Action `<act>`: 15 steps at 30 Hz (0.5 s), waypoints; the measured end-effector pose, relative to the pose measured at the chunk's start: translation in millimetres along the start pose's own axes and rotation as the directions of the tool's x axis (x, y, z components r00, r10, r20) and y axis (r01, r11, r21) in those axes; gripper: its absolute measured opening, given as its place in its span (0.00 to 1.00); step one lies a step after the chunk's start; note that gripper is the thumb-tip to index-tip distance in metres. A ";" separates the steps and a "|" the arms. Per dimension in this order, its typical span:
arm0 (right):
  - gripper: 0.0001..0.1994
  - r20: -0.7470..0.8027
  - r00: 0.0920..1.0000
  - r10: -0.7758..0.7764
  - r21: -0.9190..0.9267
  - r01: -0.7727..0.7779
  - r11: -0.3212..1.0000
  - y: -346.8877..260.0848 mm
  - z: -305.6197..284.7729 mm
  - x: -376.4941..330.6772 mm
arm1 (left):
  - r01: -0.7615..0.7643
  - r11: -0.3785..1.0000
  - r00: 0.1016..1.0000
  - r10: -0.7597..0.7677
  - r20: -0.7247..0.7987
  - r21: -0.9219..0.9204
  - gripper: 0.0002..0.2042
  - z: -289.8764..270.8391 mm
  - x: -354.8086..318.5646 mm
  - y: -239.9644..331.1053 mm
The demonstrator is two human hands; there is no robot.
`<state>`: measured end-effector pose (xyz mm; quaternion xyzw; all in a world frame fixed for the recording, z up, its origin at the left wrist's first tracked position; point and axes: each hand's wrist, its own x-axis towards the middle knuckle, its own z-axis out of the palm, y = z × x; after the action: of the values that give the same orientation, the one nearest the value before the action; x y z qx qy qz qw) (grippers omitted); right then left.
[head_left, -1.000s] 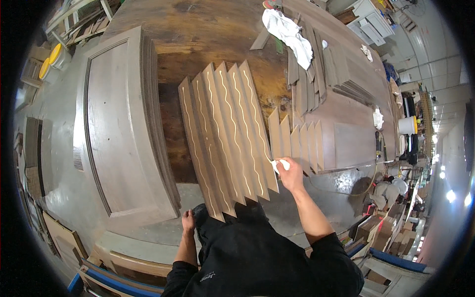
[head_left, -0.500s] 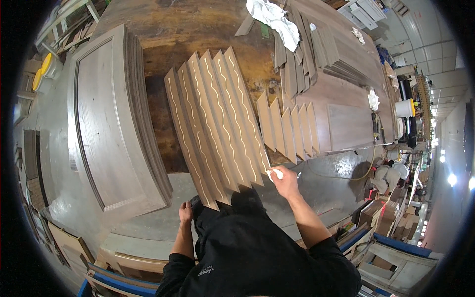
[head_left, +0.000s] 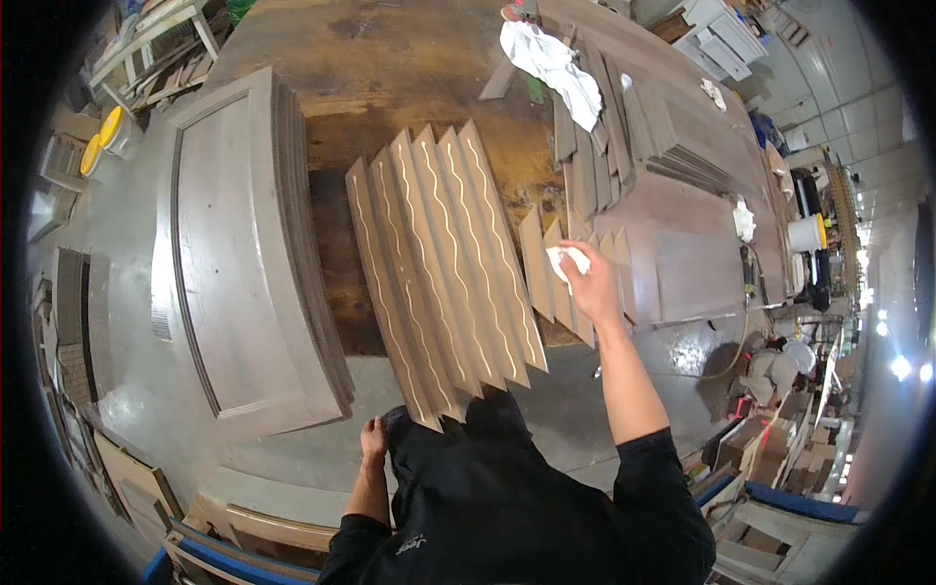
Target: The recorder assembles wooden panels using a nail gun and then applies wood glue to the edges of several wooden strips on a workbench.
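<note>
My right hand (head_left: 593, 291) is closed on a crumpled-looking small white thing (head_left: 569, 263); whether it is a cloth or a soft bottle I cannot tell. It is above the short pointed wood strips (head_left: 534, 258), hiding part of them. Just left of these lie several long wood strips (head_left: 444, 283), side by side with slanted ends, each carrying a wavy cream-coloured bead that looks like glue. Their near ends jut past the table edge towards my body. Low at my left side, my left hand (head_left: 373, 438) has its fingers curled, with nothing visible in them.
A stack of framed grey-brown panels (head_left: 229, 244) stands left of the strips. On the worn brown table (head_left: 361, 73), a white cloth (head_left: 554, 73) lies over more strips, with stacked boards (head_left: 673, 141) farther right. A hose (head_left: 746, 331) hangs at the right edge.
My right hand has moved from the near right corner of the long strips up and over the short ones, carrying the white thing. My left hand stays low; the whole view has shifted slightly.
</note>
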<state>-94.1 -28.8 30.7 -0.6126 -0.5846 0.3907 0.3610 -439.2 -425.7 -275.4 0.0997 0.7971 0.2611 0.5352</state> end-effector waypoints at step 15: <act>0.13 0.073 0.966 -0.247 -0.386 0.255 0.887 -26.0 131.1 232.4 | 0.206 0.928 0.969 -0.237 -0.066 -0.312 0.19 -0.6 -42.7 -13.1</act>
<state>-220.9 202.8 -15.9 -0.5872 -0.7290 0.2228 0.2721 -420.9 -455.7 -247.8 -0.0875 0.7802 0.3228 0.5286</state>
